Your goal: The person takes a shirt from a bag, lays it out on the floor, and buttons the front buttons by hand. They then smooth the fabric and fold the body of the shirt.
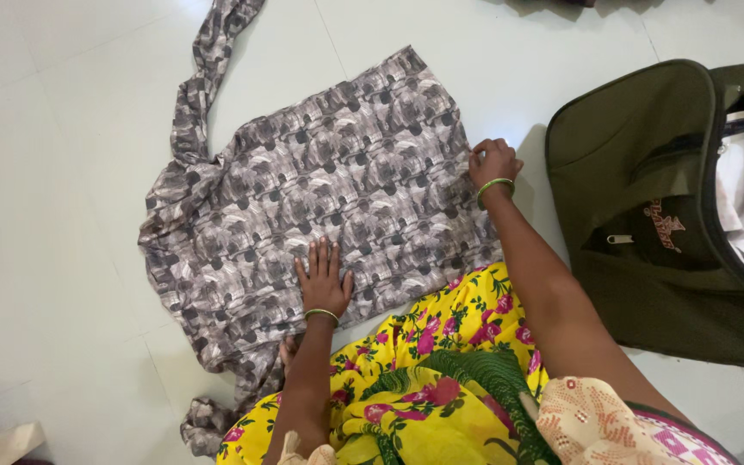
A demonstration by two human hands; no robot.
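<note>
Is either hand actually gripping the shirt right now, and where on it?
The right hand pinches the patterned grey shirt at its right side edge. The left hand only lies flat on it near the lower edge.

The olive bag [647, 232] and shirt sleeve [217, 43] run off the frame's edges.

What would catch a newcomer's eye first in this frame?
A grey patterned shirt lies spread on the white floor at centre, the left hand flat on it and the right hand at its right edge. An open olive bag sits at right.
</note>
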